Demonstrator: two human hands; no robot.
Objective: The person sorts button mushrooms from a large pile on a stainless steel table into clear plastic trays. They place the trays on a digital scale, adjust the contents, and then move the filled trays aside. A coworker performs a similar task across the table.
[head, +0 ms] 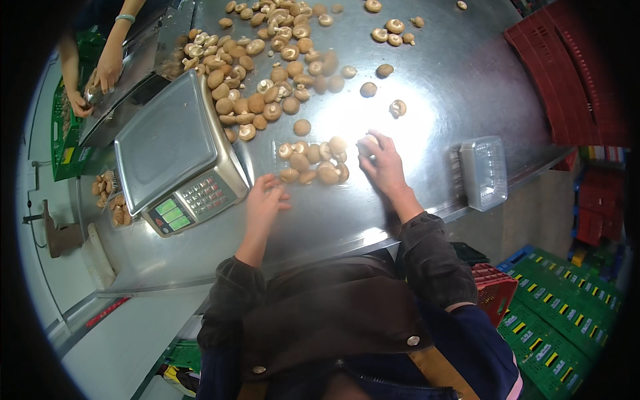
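A clear plastic tray (276,149) filled with brown-capped mushrooms (300,162), probably shiitake, lies on the steel table (320,225) in front of me. My right hand (387,167) is just right of the tray, its thumb and fingers around a pale mushroom (368,145). At the tray's lower left corner, my left hand (265,197) hovers with fingers apart and nothing in them. Past the tray, a large heap of loose mushrooms (255,102) spreads over the tabletop. One single mushroom (302,127) sits just beyond the tray.
A digital scale (167,145) stands left. Nested clear trays (483,172) lie at the table's right edge. A packed mushroom tray (120,211) is behind the scale. Another person's hands (107,70) work at upper left. Red crates (555,75) and green crates (550,305) are at right.
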